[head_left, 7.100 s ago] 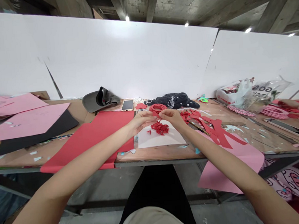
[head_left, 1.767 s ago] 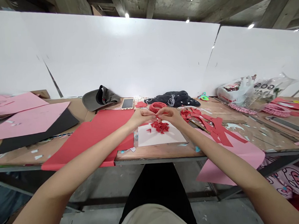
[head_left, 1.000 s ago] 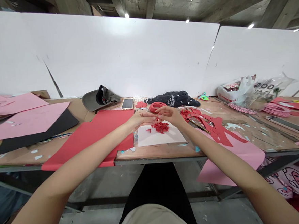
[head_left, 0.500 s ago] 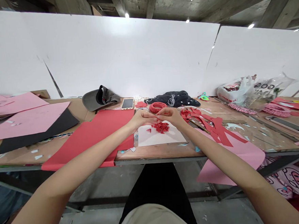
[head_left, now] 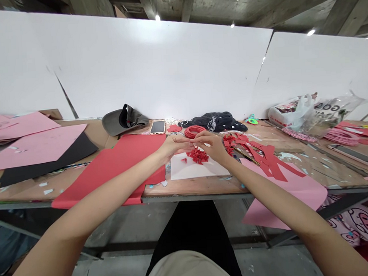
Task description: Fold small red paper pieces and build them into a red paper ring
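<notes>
Red paper triangles (head_left: 198,156) lie heaped on a white card (head_left: 186,170) directly beneath both hands, within easy reach, the left hand (head_left: 175,146) and right hand (head_left: 211,146) meeting above them, fingers (head_left: 189,145) drawn closed at the tips; anything pinched there is too small to tell.

Card (head_left: 182,172) on worktop (head_left: 194,187); pile of cut paper triangles (head_left: 198,156) on card. Paper coil (head_left: 193,132) at 12 from pile, toward worktop's back edge. Phone (head_left: 157,127) at 11, cap (head_left: 122,120) just left of it. Wide paper sheet (head_left: 107,168) at 9, just beside card. Stacked paper sheets (head_left: 36,148) at 9, beyond it. Paper strips (head_left: 267,159) at 3, partly on overhanging sheet (head_left: 289,208). Plastic bags (head_left: 291,115) at 2, well apart.
</notes>
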`<action>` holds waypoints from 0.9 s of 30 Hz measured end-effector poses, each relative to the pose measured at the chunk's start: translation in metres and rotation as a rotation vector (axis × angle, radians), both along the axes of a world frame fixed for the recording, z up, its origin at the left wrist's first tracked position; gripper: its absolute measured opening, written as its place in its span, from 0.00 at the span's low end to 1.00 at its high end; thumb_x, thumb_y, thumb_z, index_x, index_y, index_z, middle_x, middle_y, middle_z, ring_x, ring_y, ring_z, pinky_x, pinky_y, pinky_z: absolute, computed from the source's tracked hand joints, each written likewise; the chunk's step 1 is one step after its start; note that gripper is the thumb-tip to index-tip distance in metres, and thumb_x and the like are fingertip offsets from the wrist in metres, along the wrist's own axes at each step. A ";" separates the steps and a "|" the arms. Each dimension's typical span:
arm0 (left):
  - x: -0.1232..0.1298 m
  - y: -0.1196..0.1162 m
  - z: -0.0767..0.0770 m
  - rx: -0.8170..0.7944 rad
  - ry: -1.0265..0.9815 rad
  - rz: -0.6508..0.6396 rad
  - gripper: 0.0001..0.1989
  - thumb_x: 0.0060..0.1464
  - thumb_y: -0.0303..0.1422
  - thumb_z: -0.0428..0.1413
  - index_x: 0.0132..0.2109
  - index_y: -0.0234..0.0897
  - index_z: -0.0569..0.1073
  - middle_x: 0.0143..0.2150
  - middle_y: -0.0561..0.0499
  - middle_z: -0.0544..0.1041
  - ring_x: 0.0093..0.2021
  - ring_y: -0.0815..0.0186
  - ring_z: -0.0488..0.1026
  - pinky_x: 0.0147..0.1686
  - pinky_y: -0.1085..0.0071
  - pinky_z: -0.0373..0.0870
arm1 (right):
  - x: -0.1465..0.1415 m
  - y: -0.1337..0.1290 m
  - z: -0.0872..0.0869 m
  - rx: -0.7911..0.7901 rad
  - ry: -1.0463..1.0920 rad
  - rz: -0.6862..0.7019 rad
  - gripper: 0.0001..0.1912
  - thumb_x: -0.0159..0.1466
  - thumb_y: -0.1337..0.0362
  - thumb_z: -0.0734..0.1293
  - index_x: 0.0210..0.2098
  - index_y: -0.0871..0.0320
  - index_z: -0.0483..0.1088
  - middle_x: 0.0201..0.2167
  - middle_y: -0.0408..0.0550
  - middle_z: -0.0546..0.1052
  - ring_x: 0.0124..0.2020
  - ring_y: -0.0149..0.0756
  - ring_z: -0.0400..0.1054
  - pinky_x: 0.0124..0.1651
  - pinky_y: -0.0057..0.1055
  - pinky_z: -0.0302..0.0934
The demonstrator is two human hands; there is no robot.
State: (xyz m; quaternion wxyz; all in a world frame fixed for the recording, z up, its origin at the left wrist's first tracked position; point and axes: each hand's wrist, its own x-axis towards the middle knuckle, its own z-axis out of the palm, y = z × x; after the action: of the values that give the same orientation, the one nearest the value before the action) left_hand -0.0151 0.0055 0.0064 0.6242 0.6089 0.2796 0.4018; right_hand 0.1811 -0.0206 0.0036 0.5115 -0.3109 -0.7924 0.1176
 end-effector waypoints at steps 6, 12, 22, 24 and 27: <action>-0.003 0.006 0.002 -0.070 -0.057 -0.075 0.19 0.40 0.35 0.70 0.42 0.36 0.81 0.46 0.43 0.81 0.49 0.59 0.78 0.56 0.65 0.71 | 0.004 0.004 0.000 0.063 -0.040 0.005 0.10 0.64 0.61 0.65 0.41 0.49 0.79 0.40 0.49 0.75 0.44 0.40 0.69 0.45 0.41 0.66; -0.003 0.004 0.002 -0.045 -0.041 -0.053 0.20 0.37 0.33 0.71 0.42 0.36 0.81 0.43 0.44 0.82 0.47 0.59 0.78 0.55 0.65 0.72 | 0.004 0.006 -0.001 -0.149 0.127 0.066 0.11 0.61 0.55 0.68 0.37 0.53 0.78 0.37 0.49 0.77 0.40 0.39 0.72 0.43 0.39 0.69; 0.000 0.000 0.004 0.024 -0.036 0.016 0.17 0.34 0.33 0.72 0.35 0.34 0.82 0.36 0.45 0.82 0.40 0.60 0.79 0.52 0.61 0.73 | 0.007 0.009 -0.001 -0.392 0.152 0.075 0.15 0.57 0.52 0.71 0.30 0.60 0.76 0.25 0.47 0.77 0.28 0.34 0.72 0.37 0.35 0.69; 0.000 0.000 0.004 0.019 -0.018 0.037 0.18 0.33 0.33 0.72 0.36 0.34 0.81 0.36 0.44 0.82 0.40 0.59 0.80 0.50 0.61 0.74 | 0.008 0.009 0.000 -0.403 0.132 0.085 0.16 0.58 0.52 0.71 0.30 0.60 0.76 0.25 0.47 0.77 0.28 0.34 0.72 0.37 0.35 0.69; 0.000 0.000 0.004 0.030 0.019 0.066 0.20 0.32 0.33 0.72 0.37 0.33 0.81 0.36 0.44 0.82 0.39 0.58 0.80 0.47 0.60 0.75 | 0.008 0.010 0.000 -0.387 0.100 0.084 0.18 0.58 0.50 0.70 0.30 0.61 0.75 0.25 0.48 0.77 0.27 0.34 0.72 0.36 0.34 0.68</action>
State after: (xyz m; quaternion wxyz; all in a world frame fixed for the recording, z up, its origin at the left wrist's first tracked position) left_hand -0.0155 0.0050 0.0103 0.5986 0.6125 0.2995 0.4204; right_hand 0.1891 -0.0105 0.0035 0.4756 -0.3637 -0.7409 0.3043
